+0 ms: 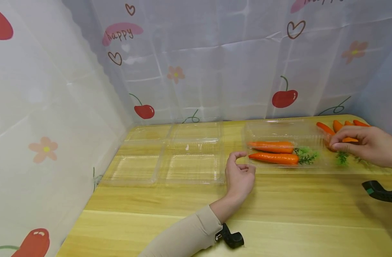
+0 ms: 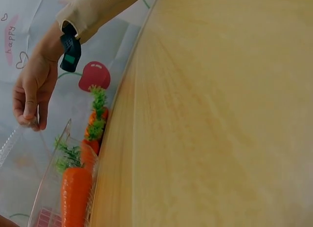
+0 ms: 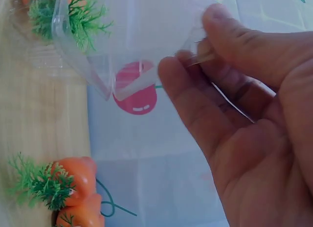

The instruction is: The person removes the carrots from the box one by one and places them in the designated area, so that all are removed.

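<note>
A clear plastic box (image 1: 322, 162) holds two orange carrots, the front carrot (image 1: 273, 158) and the rear carrot (image 1: 276, 146), their green tops pointing right. My left hand (image 1: 240, 178) is at the box's left end, index finger and thumb bent around its edge. At the other end, my right hand (image 1: 364, 144) pinches clear plastic between thumb and fingers. The left wrist view has this right hand (image 2: 36, 87) above the box rim, with the clear lid (image 2: 9, 145) slanting down from its fingertips. Loose carrots (image 3: 78, 180) lie beyond the box, below the right hand.
To the left stand two more clear plastic boxes, the far-left box (image 1: 134, 167) and the middle box (image 1: 190, 167), lids raised. Behind the wooden table (image 1: 170, 207) hangs a printed cloth (image 1: 208, 71). Black wrist mounts, such as the left mount (image 1: 231, 238), stick out below the arms.
</note>
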A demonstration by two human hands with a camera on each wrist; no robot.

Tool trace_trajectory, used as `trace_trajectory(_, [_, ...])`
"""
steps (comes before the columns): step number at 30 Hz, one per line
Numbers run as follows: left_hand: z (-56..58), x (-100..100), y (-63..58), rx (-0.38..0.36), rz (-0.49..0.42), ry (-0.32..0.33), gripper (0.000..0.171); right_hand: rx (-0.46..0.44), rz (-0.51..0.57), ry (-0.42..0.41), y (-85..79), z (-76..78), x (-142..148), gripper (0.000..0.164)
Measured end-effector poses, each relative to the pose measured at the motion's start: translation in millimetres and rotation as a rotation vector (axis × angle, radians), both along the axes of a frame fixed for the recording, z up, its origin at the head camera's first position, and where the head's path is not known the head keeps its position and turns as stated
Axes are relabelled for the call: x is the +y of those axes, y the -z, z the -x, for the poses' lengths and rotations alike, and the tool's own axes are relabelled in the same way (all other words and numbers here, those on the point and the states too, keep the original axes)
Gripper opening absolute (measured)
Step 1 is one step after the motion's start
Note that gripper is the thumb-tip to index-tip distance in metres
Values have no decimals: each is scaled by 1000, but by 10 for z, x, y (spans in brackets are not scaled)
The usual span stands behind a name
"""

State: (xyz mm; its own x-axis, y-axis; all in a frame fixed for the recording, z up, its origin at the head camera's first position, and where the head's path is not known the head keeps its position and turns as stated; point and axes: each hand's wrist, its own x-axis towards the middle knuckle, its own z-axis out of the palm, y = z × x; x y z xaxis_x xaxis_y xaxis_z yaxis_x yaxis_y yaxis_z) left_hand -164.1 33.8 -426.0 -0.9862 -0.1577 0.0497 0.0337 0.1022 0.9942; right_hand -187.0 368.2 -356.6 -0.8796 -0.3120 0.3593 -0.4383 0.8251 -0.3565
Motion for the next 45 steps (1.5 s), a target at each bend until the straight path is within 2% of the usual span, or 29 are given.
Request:
trace_trajectory(4, [4, -7, 12, 15, 3, 6, 30, -21, 68, 58, -17, 20, -36, 18])
trace_trajectory(14, [18, 8, 33, 44, -24, 12, 26, -22, 238, 112, -112, 98, -155, 9])
trace_trajectory(22, [21, 16, 14, 34, -20, 11, 22, -29, 308, 192, -206, 154, -266, 23])
trace_trajectory(29, [18, 8, 2, -2, -44, 29, 23, 10, 429, 234, -236, 266, -354, 31])
trace_trajectory(34, [23, 3, 8, -12, -58, 48, 25, 54, 588, 176, -216, 388, -400, 46])
trace_trajectory(39, [32, 8, 23, -4, -56, 44, 25, 40, 728, 138, -173, 506, -418, 54])
trace_trajectory(41, [33, 8, 24, -7, -54, 42, 25, 25, 841, 74, -147, 548, -415, 54])
trace_trajectory(45, [35, 3, 24, -9, -59, 40, 24, -30, 1108, -144, -80, 635, -395, 51])
